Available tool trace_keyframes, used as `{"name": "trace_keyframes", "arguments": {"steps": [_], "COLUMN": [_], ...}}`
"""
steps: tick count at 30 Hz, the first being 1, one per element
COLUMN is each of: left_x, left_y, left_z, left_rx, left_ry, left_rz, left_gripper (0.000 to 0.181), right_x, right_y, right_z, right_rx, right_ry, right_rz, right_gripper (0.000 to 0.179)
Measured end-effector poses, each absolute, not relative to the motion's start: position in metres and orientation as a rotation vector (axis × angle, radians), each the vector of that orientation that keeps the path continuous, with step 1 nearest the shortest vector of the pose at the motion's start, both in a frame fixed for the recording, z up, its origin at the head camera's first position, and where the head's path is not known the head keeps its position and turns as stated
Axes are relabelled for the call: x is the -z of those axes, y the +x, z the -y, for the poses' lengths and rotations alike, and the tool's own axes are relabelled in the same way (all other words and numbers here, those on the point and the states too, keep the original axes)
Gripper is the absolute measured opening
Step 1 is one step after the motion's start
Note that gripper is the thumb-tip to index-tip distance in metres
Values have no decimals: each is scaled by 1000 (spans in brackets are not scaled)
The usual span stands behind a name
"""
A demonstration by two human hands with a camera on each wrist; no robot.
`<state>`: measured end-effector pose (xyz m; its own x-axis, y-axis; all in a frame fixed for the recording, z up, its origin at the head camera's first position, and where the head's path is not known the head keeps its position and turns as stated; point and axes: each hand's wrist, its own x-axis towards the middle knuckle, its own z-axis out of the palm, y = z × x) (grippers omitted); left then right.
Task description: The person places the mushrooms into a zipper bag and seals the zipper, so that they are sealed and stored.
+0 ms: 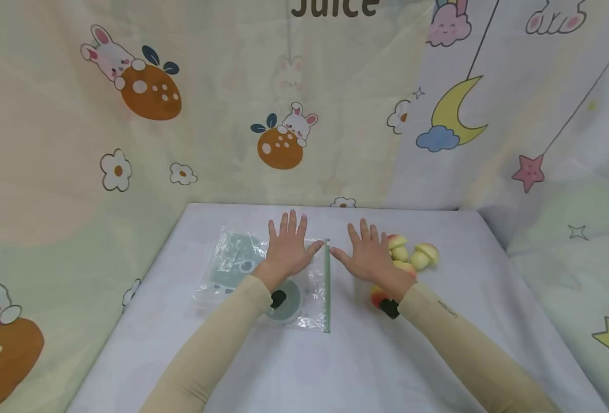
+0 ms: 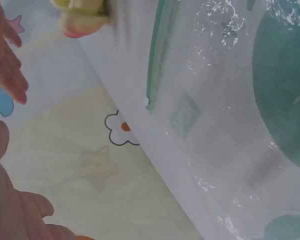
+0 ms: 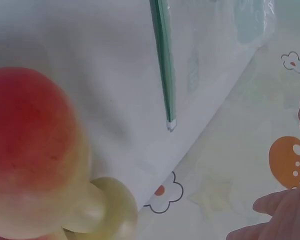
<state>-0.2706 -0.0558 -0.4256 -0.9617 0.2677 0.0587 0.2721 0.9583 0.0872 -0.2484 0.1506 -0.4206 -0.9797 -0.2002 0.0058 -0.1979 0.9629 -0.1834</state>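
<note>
Both hands are spread flat over the table with nothing in them. My left hand (image 1: 286, 246) is above a clear zip bag (image 1: 311, 287) with pale green print and a green zip strip (image 1: 328, 292) along its right edge. My right hand (image 1: 368, 255) is right of that strip, thumb pointing toward the left thumb. Beside and below the right hand are several mushroom-shaped pieces (image 1: 426, 254), pale yellow with reddish tints, partly hidden by the hand and wrist. In the right wrist view, one red-and-yellow cap (image 3: 30, 145) looms close, with a yellowish piece (image 3: 120, 205) behind it.
A white cloth (image 1: 345, 367) covers the table. Behind it and at the sides hangs a curtain (image 1: 221, 115) printed with rabbits, flowers and stars. The table's back edge (image 1: 252, 204) meets the curtain.
</note>
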Motion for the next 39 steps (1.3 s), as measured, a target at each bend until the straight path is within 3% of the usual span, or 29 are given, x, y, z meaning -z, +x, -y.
{"name": "trace_keyframes", "arguments": {"steps": [7, 15, 19, 30, 36, 39], "left_x": [439, 491, 505, 513, 517, 514], "left_y": [-262, -244, -235, -227, -226, -223], "left_z": [55, 43, 40, 33, 34, 37], "left_rx": [107, 235, 364, 318, 461, 609], "left_ry": [-414, -420, -387, -440, -408, -354], "left_rz": [3118, 3080, 3119, 3142, 3146, 3109], "left_gripper": [83, 54, 53, 58, 27, 24], "right_x": [436, 486, 500, 504, 509, 513], "right_y": [-240, -220, -210, -198, -196, -195], "right_z": [-143, -119, -114, -106, -106, -108], "right_rx": [310, 453, 682, 1136, 1118, 1035], "right_ry": [-355, -460, -462, -423, -455, -499], "right_rz": [-3067, -2936, -2861, -2787, -2815, -2856], "right_gripper": [89, 75, 62, 61, 60, 58]}}
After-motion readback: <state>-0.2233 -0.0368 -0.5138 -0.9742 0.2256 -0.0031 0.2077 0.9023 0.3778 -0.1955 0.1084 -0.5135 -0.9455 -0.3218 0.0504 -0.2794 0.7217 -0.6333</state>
